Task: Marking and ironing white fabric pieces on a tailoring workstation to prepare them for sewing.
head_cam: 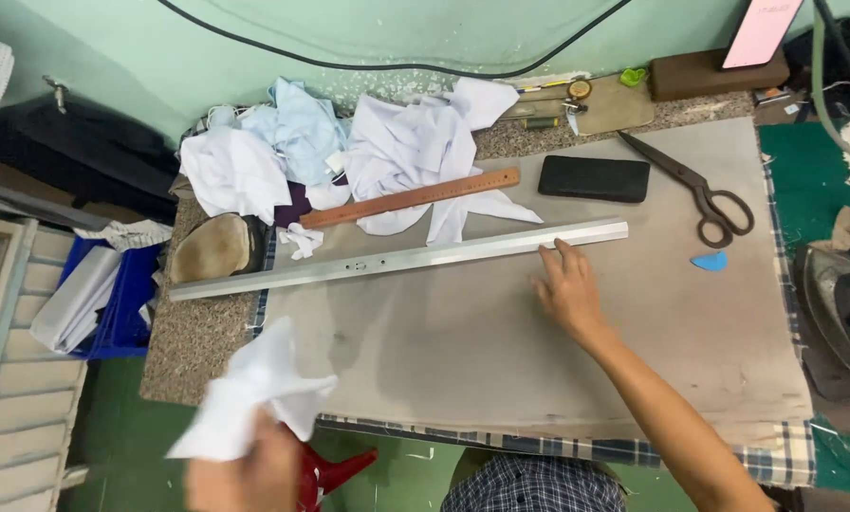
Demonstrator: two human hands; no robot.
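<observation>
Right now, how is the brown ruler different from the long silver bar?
The brown ruler looks wooden; the silver bar looks like shiny metal. The ruler is much shorter than the bar. The ruler lies partly on the white cloth pile, while the bar lies on the grey table cover with the right hand touching it; no hand touches the ruler. Both are straight, flat and tilted the same way.

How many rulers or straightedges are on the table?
2. A wooden ruler lies by the white cloth pile; a long metal straightedge lies below it, the right hand at its end. Cloth may hide others.
</observation>
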